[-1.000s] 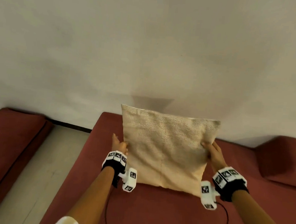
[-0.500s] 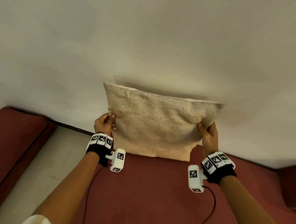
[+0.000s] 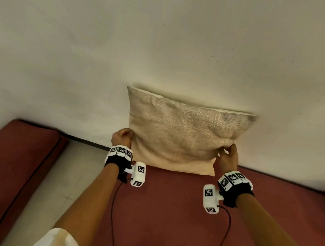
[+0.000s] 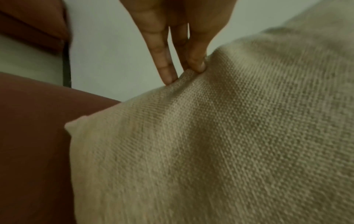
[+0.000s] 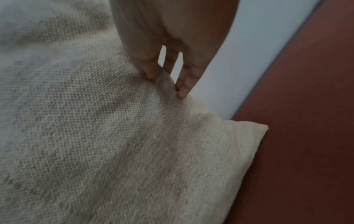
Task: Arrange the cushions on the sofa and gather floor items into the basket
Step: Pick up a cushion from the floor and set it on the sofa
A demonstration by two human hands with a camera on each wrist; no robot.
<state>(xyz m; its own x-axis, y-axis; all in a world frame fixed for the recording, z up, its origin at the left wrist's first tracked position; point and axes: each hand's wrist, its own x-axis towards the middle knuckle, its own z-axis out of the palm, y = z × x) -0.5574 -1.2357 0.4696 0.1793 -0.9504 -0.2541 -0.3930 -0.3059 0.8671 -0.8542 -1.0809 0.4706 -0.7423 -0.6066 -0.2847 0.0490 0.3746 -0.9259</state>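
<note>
— So, where is the cushion [image 3: 181, 137] right now?

— Upright at the back of a dark red sofa seat [image 3: 171, 210], its bottom edge on the seat and its top edge against the pale wall [image 3: 163, 46] behind. It is square, beige, with a coarse woven cover.

— Who has hold of it?

— A person, with both bare hands, one at each side edge, low down. The left hand [image 3: 122, 138] is at the cushion's left edge with its fingers curled; the left wrist view shows the thumb [image 4: 197, 60] and a fingertip pinching a small fold of the fabric at that edge. The right hand [image 3: 229, 158] mirrors it on the right edge: the right wrist view shows the thumb [image 5: 151, 68] on the front face and a finger just behind the edge, with the cloth gathered between them.

— Anything on the arms?

— Each wrist wears a black band with black-and-white square markers and a white camera block, and a thin black cable [image 3: 113, 206] trails from each across the seat.

— What else is around?

— To the left lies a strip of light floor [image 3: 43, 187], and beyond it another dark red seat [image 3: 11, 160]. At the far right edge a further piece of the red upholstery just shows. A white sleeve [image 3: 57, 239] shows at the bottom of the head view.
</note>
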